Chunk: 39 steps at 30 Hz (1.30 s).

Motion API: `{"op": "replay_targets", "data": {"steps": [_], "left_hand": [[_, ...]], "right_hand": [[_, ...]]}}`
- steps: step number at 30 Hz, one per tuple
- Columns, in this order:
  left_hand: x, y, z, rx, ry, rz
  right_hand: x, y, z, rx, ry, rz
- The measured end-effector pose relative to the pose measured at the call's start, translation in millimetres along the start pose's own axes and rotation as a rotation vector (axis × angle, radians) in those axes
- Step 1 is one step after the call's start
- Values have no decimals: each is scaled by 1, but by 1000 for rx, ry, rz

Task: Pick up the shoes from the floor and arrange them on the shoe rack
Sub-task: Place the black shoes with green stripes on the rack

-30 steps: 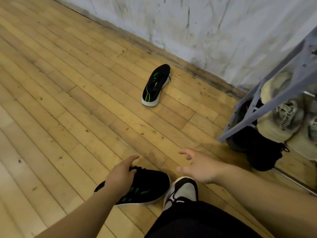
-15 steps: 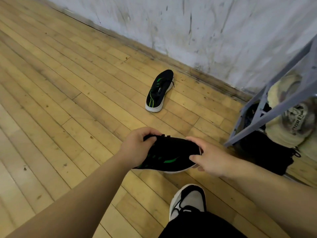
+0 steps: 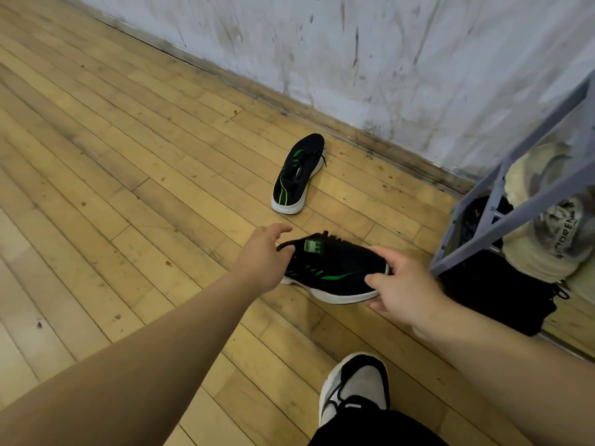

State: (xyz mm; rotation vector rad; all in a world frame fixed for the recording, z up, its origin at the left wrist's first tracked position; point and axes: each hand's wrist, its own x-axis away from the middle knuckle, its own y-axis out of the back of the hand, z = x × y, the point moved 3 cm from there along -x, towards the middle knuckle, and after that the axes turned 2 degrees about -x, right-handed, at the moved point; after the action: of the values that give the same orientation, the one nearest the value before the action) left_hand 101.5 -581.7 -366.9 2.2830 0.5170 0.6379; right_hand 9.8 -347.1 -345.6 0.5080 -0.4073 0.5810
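Worn wooden floor (image 3: 128, 162) below a scuffed white wall (image 3: 386, 59): a black-and-green trainer (image 3: 335, 268) is held low over the boards between two hands, just left of the grey shoe rack (image 3: 515, 201). The right hand (image 3: 402, 284) pinches the toe, with the thumb on the near side and the fingers over the top. The left hand (image 3: 260, 252) curls at the heel collar with one finger lifted; how firm that grip is cannot be judged. Its mate, the second trainer (image 3: 297, 175), lies well apart near the skirting, toe toward the wall.

The pick-up of the first shoe appears to be under way. Next, the trainer needs carrying right to a free spot on the rack, then the mate needs fetching.

Most of the rack is cut off at the frame edge, so free space cannot be confirmed. Beige shoes (image 3: 553, 233) sit behind its bars, and a dark shape (image 3: 495, 291) beneath is hard to identify. The person's own grey shoe (image 3: 354, 391) shows at the bottom.
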Motion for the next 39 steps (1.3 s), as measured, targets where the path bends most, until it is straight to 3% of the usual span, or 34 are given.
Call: {"op": "replay_targets", "data": {"steps": [8,16,23,30,36,39], "left_hand": [[-76,-11,16,-512,-3,223],[-122,-42,8,-799,2,387],[-148,-50,8,-742,95,360],[-147,-44,9,-735,-14,357],[-90,-51,5,-572,-47,402],[-37,-63,6,-545,-49,518]], "right_hand": [[-12,28,-8,-34,82,-345],[-22,21,-20,-172,73,-446],[-21,31,-25,-148,18,-419],[-19,28,-29,-163,-22,-404],[-14,20,-37,-248,-69,-396],[-7,18,-40,-274,-103,-380]]}}
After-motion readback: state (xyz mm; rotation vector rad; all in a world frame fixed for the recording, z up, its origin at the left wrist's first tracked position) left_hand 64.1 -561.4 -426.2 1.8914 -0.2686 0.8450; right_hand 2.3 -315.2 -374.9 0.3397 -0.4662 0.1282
